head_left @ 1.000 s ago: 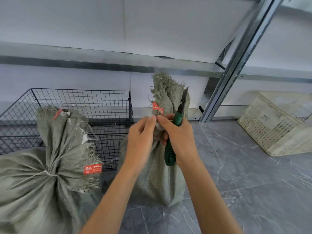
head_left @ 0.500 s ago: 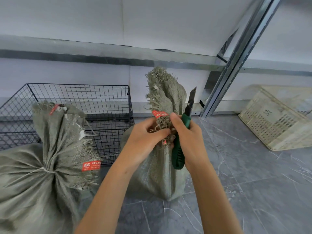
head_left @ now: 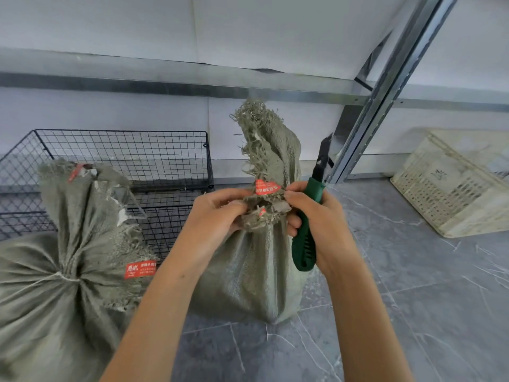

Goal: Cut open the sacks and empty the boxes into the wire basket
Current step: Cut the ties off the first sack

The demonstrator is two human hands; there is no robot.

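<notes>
A grey-green woven sack (head_left: 248,271) stands upright on the floor in the middle, its frayed neck rising above my hands. My left hand (head_left: 214,216) pinches the gathered neck from the left. My right hand (head_left: 322,224) holds a green-handled utility knife (head_left: 308,224), blade pointing up, while its thumb and forefinger also pinch the neck by a red tag (head_left: 265,186). A second, larger tied sack (head_left: 55,285) sits at the left. The black wire basket (head_left: 124,161) stands behind the two sacks. No boxes are visible.
A cream plastic crate (head_left: 454,183) lies at the right on the grey marbled floor (head_left: 413,299). A slanted metal shelf upright (head_left: 385,86) rises right of the sack, and a horizontal metal rail (head_left: 165,81) runs along the white wall.
My hands have spread the sack's neck slightly, and the red tag now shows between them. The knife stays upright in my right hand. The view has shifted a little.
</notes>
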